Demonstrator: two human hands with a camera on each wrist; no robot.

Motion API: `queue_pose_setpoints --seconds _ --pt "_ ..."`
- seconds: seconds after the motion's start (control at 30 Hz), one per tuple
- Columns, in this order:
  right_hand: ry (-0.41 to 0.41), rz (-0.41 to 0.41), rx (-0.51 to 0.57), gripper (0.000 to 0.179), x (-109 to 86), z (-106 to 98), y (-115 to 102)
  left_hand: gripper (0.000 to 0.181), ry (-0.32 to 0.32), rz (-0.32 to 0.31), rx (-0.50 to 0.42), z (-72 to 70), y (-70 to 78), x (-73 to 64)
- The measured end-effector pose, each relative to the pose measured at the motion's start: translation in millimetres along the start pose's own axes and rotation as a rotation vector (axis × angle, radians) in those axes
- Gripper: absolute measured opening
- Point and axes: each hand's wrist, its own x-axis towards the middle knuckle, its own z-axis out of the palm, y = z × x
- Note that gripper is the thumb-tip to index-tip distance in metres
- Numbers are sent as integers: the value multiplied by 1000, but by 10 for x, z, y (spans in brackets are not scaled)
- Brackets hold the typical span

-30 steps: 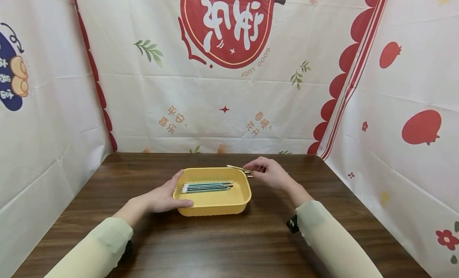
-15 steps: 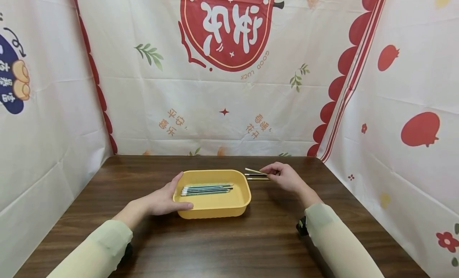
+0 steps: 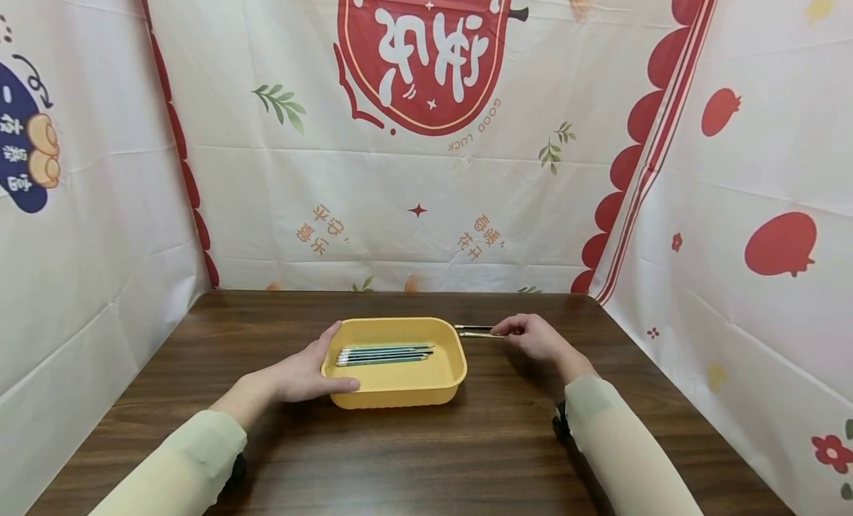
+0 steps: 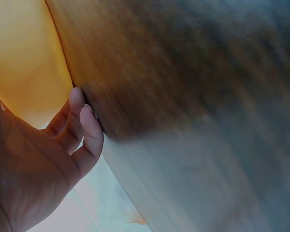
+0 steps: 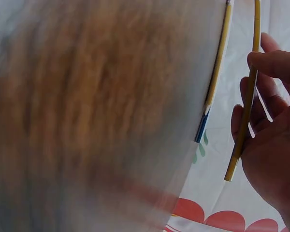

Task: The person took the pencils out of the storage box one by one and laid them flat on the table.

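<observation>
My left hand [image 3: 305,371] holds the left end of the yellow plastic tray [image 3: 443,386], thumb over the near rim, fingers round the far corner. Inside the tray lie several green and dark pencils [image 3: 386,357], side by side. To the right of the tray, my right hand [image 3: 536,338] pinches a yellow pencil [image 5: 235,154] between thumb and fingers. Beside it on the table are another yellow pencil [image 5: 216,67] and the dark blue end [image 5: 201,128] of what looks like a further pencil, partly overlapped.
A brown wood-grain table [image 3: 400,457] spreads around the tray. White printed cloth [image 3: 266,205] hangs behind it and along both sides.
My right hand has moved right and lower, away from the tray's right rim, and the pencil it holds has come down beside the others. The left hand stays on the tray.
</observation>
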Motion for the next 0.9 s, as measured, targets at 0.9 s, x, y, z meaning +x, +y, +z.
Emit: queue_pose_setpoints --seconds 0.9 --pt "-132 84 -77 29 239 88 -22 133 -25 12 4 -73 -57 85"
